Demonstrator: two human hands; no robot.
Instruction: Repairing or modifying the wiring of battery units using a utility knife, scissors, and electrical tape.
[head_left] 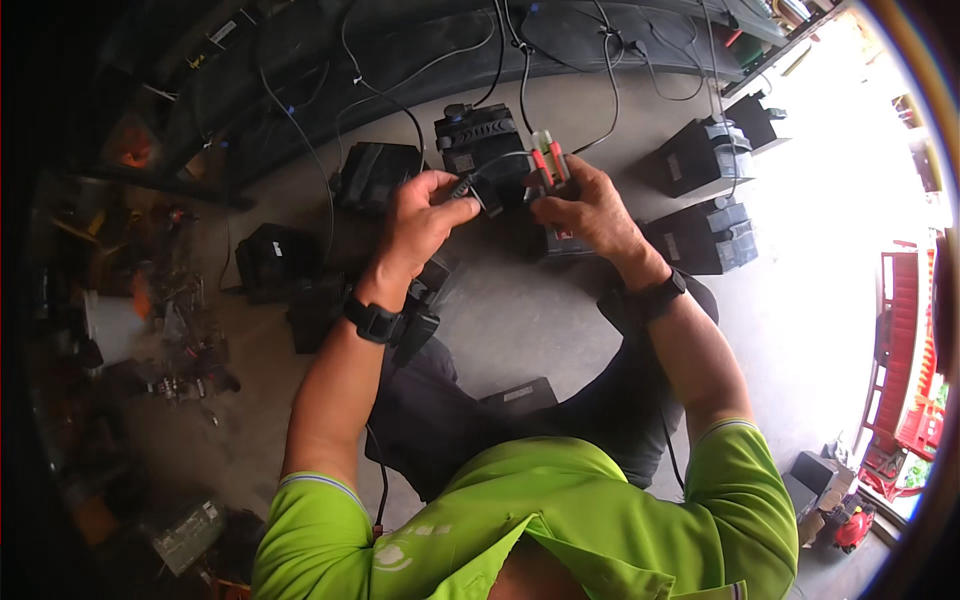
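Observation:
My left hand [430,215] pinches a black plug-like connector [487,196] with a ribbed cable sleeve, between thumb and fingers. A thin dark cable arches from near it toward my right hand [592,207]. That hand is closed around a small tool with red-and-grey handles [548,163] and a pale top; its exact kind is unclear. Just beyond both hands stands a black box with a carry handle [478,130]. Another dark box [568,243] sits under my right hand, partly hidden by it.
More black boxes stand on the concrete floor [500,320], left [275,262] and right [705,237]. Black cables [612,90] hang from a dark shelf [430,70] at the back. Tools and parts [190,350] clutter the left. A box [520,395] lies between my legs.

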